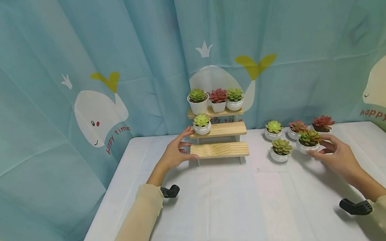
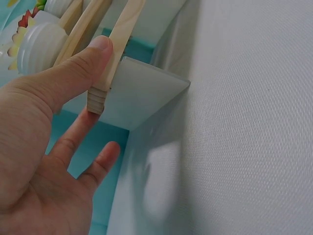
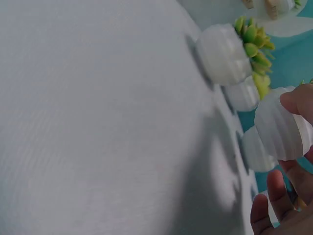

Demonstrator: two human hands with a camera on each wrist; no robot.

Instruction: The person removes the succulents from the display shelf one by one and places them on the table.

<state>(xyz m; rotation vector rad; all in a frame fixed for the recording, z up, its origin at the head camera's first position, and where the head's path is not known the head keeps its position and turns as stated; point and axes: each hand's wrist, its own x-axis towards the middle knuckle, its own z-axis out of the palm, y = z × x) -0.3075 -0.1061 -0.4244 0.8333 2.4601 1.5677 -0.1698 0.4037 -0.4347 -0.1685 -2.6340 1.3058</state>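
My left hand (image 1: 173,154) grips the left end of a three-tier wooden plant stand (image 1: 220,149). In the left wrist view its thumb (image 2: 90,61) lies on a board (image 2: 117,44), with a fingertip at the board's end. My right hand (image 1: 341,158) pinches a small potted succulent (image 1: 309,140) with green and reddish leaves, in a round white pot. In the right wrist view that pot (image 3: 279,125) is held above the white cloth, between thumb and fingers. On the stand's middle tier, at the left, sits a light green succulent (image 1: 202,124).
The top tier bears a green succulent (image 1: 198,101), a red one (image 1: 218,100) and another green one (image 1: 235,99). Right of the stand are two green succulents (image 1: 273,130) (image 1: 281,150), a reddish one (image 1: 297,129) and a red one (image 1: 322,124). A blue curtain (image 1: 154,41) hangs behind the table.
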